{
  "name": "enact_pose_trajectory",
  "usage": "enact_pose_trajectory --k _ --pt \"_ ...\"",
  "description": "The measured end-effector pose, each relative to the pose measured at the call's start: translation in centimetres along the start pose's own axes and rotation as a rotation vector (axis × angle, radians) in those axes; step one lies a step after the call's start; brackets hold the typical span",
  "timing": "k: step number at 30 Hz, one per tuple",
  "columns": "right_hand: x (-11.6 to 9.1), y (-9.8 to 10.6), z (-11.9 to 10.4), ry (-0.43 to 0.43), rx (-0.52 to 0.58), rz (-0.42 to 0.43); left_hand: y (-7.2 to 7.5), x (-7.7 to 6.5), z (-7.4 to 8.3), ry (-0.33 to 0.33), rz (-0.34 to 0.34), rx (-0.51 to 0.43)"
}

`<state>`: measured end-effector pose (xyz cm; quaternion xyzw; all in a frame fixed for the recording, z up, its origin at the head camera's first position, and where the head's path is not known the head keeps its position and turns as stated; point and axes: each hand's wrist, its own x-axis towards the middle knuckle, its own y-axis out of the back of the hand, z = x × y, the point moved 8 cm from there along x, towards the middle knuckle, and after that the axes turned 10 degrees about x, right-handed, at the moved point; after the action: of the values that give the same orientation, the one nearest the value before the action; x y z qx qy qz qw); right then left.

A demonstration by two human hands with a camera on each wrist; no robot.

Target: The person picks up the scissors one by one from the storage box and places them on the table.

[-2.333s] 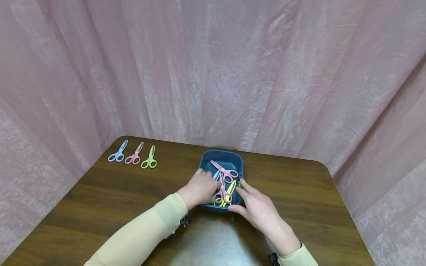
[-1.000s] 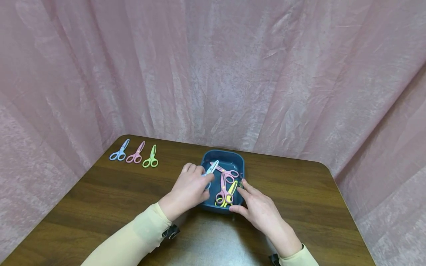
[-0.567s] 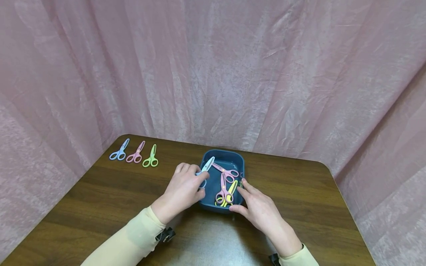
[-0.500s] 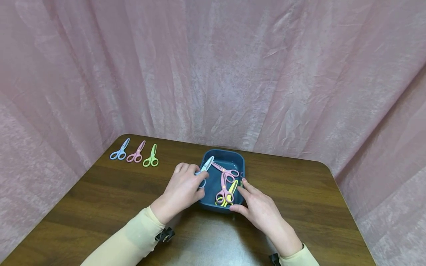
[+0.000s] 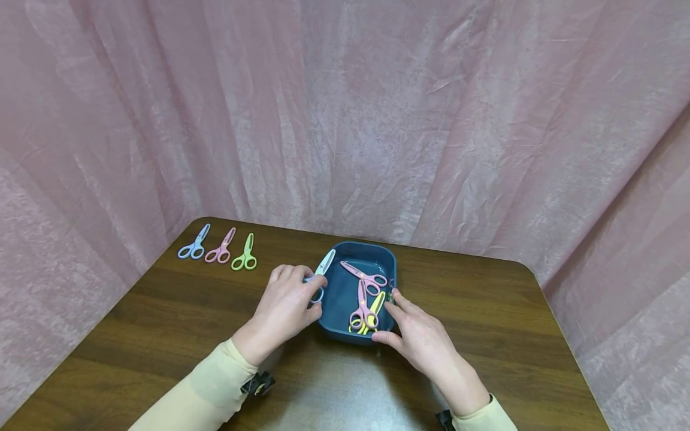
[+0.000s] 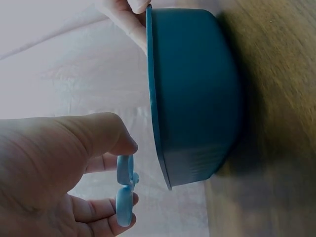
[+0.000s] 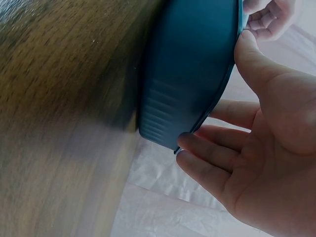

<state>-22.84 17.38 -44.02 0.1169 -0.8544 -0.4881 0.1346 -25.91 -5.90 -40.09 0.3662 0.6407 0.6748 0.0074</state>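
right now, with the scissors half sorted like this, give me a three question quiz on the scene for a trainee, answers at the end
1. Multiple choice: what colour are the held scissors in the left hand? a) yellow b) light blue c) pink
2. True or false: the right hand touches the dark blue tub.
3. Put in order: in the head view, what colours are the three laid-out scissors on the table, from left to right?

Key: 1. b) light blue. 2. True, its fingers are at the rim. 3. Blue, pink, green.
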Motion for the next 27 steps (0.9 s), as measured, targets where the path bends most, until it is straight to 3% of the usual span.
enact_pose_trajectory --k 16,27 --pt "0.0 0.0 0.0 -0.005 0.001 0.0 0.4 -0.9 -1.6 0.035 0.088 -0.024" --pt "-0.1 0.0 0.0 -0.008 -0.002 -0.004 0.2 -2.0 -3.0 0.088 0.081 -0.019"
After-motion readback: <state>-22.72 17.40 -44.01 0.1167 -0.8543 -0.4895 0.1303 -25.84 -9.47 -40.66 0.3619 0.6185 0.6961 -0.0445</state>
